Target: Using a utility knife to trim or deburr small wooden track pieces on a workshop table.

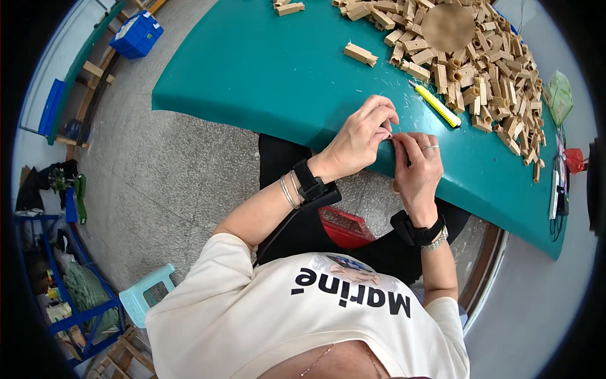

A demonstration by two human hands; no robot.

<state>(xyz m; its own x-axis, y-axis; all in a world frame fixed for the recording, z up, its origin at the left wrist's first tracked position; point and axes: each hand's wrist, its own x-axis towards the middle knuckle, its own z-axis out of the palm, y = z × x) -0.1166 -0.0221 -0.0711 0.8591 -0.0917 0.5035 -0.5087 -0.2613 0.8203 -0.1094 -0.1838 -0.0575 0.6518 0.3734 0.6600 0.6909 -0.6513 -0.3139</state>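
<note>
Close to the front edge of the green-topped table [252, 69], my two hands meet fingertip to fingertip. My left hand [363, 136] is closed, thumb and fingers curled into a pinch. Facing it, my right hand [419, 164] also pinches with thumb and forefinger, a ring on one finger. Whatever sits between the fingertips is tiny and mostly hidden; only a pale speck shows. Just beyond my right hand lies a yellow utility knife [435, 104], its blade end pointing away to the left. Small light shavings are scattered on the tabletop around it.
A large heap of small wooden blocks [467, 82] covers the table's far right, with one block [360, 54] lying apart. A green plastic bag [558, 98] and a power strip [555, 186] are at the right edge. A red stool [344, 226] stands beneath me; a pale-blue stool [146, 294] is at left.
</note>
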